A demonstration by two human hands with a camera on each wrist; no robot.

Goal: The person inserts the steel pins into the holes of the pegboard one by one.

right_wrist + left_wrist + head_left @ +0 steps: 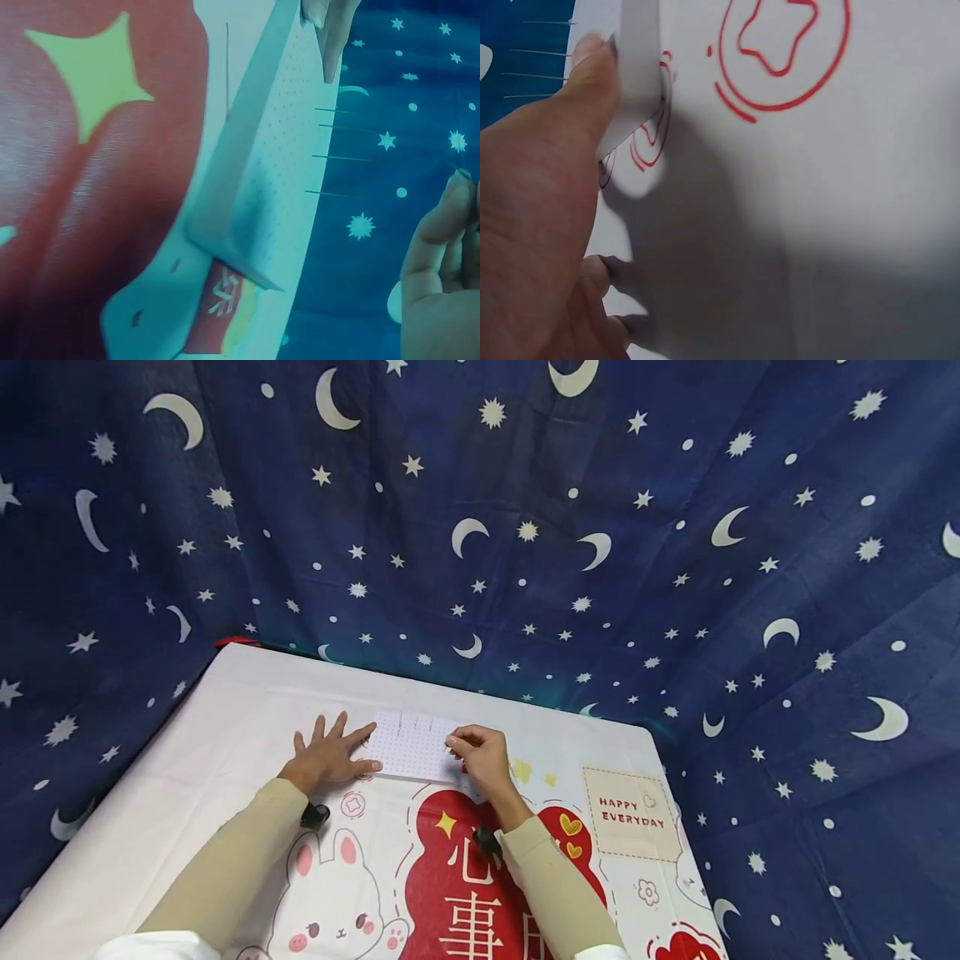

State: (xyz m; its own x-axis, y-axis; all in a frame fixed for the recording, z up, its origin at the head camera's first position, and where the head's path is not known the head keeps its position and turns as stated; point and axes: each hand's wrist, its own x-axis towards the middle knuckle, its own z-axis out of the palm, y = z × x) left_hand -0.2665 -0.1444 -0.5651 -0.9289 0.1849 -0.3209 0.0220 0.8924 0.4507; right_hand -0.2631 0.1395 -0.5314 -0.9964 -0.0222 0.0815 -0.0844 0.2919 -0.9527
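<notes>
A white board [412, 750] dotted with a grid of small holes lies near the table's far side. Several thin needles [342, 157] stand up from it in a row, seen in the right wrist view. My left hand [327, 758] is spread on the cloth at the board's left end, thumb and index fingertip against its edge. In the left wrist view the thumb [592, 75] presses along the board's side. Over the board's right part, my right hand [483, 760] pinches a thin needle [463, 172] between thumb and index finger; most of the needle is hidden.
The table bears a white cloth [247, 693] printed with a rabbit [330, 893], red shapes and a "HAPPY EVERYDAY" patch [630, 817]. A dark blue curtain [525, 485] with moons and stars hangs behind and beside the table.
</notes>
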